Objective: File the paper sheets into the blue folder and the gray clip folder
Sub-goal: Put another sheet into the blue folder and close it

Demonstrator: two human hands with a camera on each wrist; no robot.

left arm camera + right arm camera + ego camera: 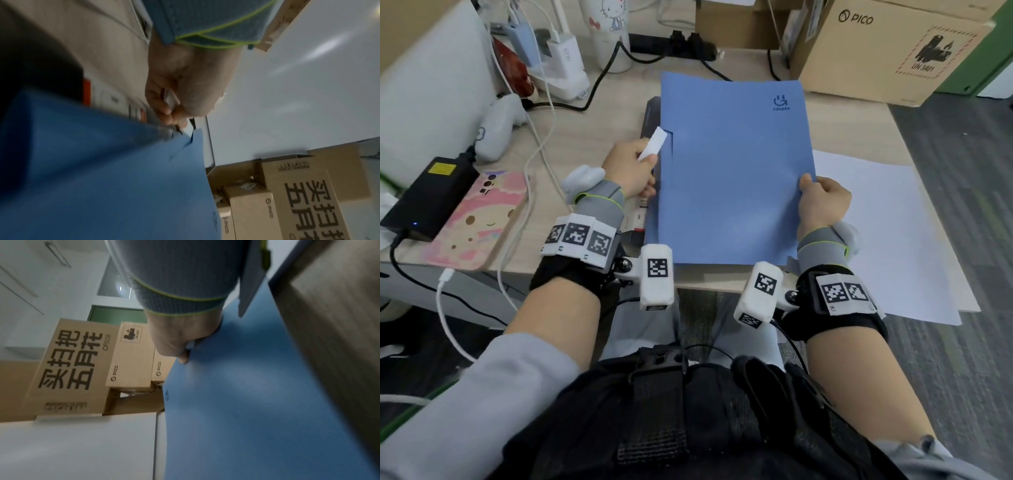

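Note:
The blue folder point(732, 178) lies shut on the desk, its near edge at the desk's front edge. My left hand point(630, 168) is at the folder's left edge and pinches a small white paper strip point(654, 145) that sticks up there. The left wrist view shows the curled fingers point(164, 110) round this strip point(171, 98), beside the folder point(102, 178). My right hand point(822, 202) grips the folder's right edge, thumb on top. In the right wrist view this hand point(179, 344) is seen on the folder point(246, 402). White paper sheets point(887, 233) lie to the right, partly under the folder.
A dark flat box point(650, 113) lies under the folder's left side. Left of it are a pink-cased phone point(482, 219), a black power adapter point(428, 195), cables and a white controller point(500, 123). A cardboard box point(887, 51) stands at the back right.

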